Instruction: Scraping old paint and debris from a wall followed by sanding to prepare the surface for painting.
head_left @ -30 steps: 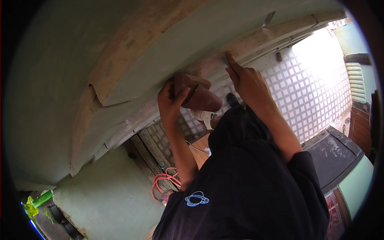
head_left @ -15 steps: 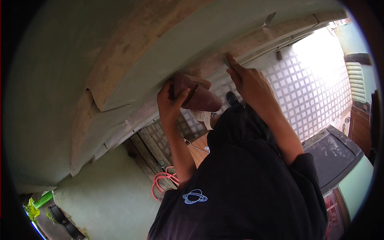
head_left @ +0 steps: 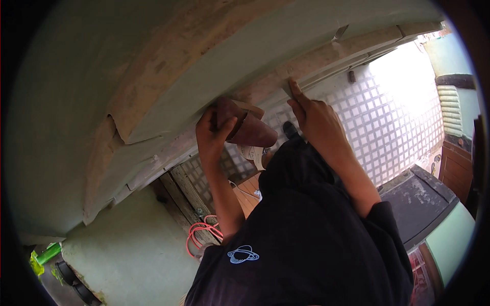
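My left hand (head_left: 210,133) is closed round a dark reddish-brown curled sheet (head_left: 252,130) that looks like sandpaper. Behind the sheet a tan flat edge (head_left: 250,108) sticks out; what it belongs to is partly hidden. My right hand (head_left: 321,122) grips a thin greyish flat blade (head_left: 287,91), with the index finger stretched along it toward the wall's pinkish-brown band (head_left: 265,84). The blade's handle is hidden in the hand. Both hands are close to the pale green wall (head_left: 224,66), the right one farther along the band.
Bare tan patches (head_left: 148,76) and a crack mark the wall. Below lies a checkered tile floor (head_left: 377,117), with weathered wooden planks (head_left: 184,191) and a coiled red hose (head_left: 196,234) at lower left. A dark-topped cabinet (head_left: 416,204) stands at my right.
The view has shifted slightly. My right index fingertip sits a little lower against the band. My left hand keeps hold of the curled sheet.
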A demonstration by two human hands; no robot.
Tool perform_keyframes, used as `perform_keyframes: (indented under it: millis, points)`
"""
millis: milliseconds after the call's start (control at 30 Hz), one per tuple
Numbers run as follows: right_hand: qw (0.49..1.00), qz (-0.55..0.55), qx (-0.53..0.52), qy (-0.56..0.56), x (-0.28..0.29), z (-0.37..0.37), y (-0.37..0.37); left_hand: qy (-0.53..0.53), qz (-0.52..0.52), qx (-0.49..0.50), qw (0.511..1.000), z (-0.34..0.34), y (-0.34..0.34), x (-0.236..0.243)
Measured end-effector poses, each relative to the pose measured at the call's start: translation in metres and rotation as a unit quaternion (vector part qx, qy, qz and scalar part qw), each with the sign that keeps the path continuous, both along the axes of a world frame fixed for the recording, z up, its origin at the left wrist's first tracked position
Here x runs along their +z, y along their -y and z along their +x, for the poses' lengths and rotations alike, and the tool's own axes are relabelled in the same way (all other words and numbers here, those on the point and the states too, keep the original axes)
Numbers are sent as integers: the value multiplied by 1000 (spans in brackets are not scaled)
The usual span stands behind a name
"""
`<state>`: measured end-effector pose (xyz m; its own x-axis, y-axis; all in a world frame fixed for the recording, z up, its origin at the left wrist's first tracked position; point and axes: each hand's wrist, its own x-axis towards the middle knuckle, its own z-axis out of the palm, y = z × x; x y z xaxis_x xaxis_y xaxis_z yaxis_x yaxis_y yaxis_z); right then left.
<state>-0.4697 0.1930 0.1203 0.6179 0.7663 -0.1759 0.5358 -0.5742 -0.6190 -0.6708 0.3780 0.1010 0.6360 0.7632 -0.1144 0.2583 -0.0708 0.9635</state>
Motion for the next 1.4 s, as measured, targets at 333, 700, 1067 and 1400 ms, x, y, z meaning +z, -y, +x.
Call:
perform_keyframes:
  millis: [333,700,1067,1400]
  points:
    - [1000,0,2,2,2,0,0,-1,4,7,1000,3,5,2]
    - [1000,3,-23,0,-3,1,-9,-4,8,7,1000,2,1,0]
    - [999,-7,-19,32,-1,3,-13,13,-20,10,1000,5,4,2]
    - [998,-43,-23,39,4,1,-12,-2,3,3,1000,4,3,2]
